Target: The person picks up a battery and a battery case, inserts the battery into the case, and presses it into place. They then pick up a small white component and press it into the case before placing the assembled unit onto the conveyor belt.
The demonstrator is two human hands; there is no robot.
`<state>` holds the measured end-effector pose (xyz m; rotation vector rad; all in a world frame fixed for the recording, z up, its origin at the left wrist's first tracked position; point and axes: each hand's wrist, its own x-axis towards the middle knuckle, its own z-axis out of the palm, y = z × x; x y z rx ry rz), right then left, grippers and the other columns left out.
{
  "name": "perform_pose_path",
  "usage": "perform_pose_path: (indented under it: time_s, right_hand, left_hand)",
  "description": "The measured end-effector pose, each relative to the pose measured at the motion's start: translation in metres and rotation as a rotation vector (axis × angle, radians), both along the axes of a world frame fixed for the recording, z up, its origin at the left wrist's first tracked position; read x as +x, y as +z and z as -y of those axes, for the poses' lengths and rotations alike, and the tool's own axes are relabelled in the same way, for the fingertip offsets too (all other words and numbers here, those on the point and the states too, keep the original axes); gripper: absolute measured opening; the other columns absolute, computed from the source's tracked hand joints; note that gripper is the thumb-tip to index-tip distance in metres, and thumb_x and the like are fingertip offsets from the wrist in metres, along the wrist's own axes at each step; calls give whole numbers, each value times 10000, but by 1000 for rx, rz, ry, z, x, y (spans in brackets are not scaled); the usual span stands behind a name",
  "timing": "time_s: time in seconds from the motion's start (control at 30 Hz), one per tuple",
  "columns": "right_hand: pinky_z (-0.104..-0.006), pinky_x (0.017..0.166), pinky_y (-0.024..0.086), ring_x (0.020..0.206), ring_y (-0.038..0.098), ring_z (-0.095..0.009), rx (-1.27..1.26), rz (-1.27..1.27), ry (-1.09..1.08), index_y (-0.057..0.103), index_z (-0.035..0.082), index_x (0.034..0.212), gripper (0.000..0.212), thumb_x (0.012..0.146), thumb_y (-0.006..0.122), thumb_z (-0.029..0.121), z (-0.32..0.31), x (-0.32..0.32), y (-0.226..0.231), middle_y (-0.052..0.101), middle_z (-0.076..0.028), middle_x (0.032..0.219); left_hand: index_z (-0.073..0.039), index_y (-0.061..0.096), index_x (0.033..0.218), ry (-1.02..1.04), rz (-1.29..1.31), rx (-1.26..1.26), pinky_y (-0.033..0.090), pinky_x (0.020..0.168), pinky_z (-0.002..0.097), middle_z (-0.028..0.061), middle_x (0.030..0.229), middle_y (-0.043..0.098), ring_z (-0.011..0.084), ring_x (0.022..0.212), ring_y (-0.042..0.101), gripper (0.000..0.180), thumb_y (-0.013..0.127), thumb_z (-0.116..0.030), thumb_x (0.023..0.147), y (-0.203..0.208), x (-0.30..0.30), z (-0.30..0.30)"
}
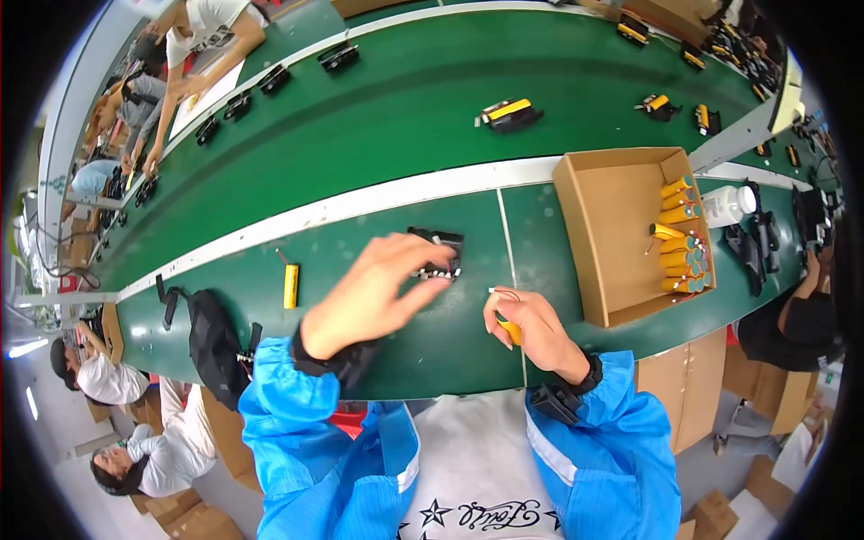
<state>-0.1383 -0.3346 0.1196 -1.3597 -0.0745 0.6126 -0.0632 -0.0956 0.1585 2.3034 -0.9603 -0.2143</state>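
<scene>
The right grip (537,331) is curled around a yellow battery (508,332), left of the box (583,252). The left grip (373,290) lies over a black case (448,239) on the counter (337,247); whether it pinches, I can't tell.

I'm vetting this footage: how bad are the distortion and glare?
Head view: strong fisheye distortion, bowing the long white strip and leaving the corners black; head view: only small, pale glare spots on the green table, toward the picture's left.
</scene>
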Motion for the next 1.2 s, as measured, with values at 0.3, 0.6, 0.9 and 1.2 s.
perform_pose_path:
  time_s: [0.3,0.6,0.9,1.2]
  right_hand:
    - [-266,609,421,651,504,-110,16,55,116,555,2,932,222,1011,418,157,-18,-19,-3,573,-57,798]
    - [-266,676,475,725,571,-132,88,120,-73,538,4,1069,208,1057,446,191,-16,-21,-18,627,-92,882]
    - [-292,634,489,676,599,-174,124,99,-257,542,5,1044,179,1046,463,165,-15,-13,-19,602,-85,741]
    - [-330,585,512,584,621,-218,152,-48,-323,538,7,1006,144,1026,448,117,-18,4,-22,584,-95,645]
  left_hand:
    - [-50,687,907,-24,-169,-306,436,788,372,70,822,626,265,807,584,98,724,-116,846,-13,-42,5]
    - [-13,646,998,382,-222,-385,460,670,375,108,767,625,298,721,596,246,742,-171,836,-29,-51,15]
    - [103,451,1212,955,-286,169,512,691,501,270,891,667,432,851,658,535,690,-244,882,-62,-21,28]
    - [87,536,1198,768,-94,-137,516,733,462,243,933,624,420,870,626,477,694,-226,873,-97,-14,39]
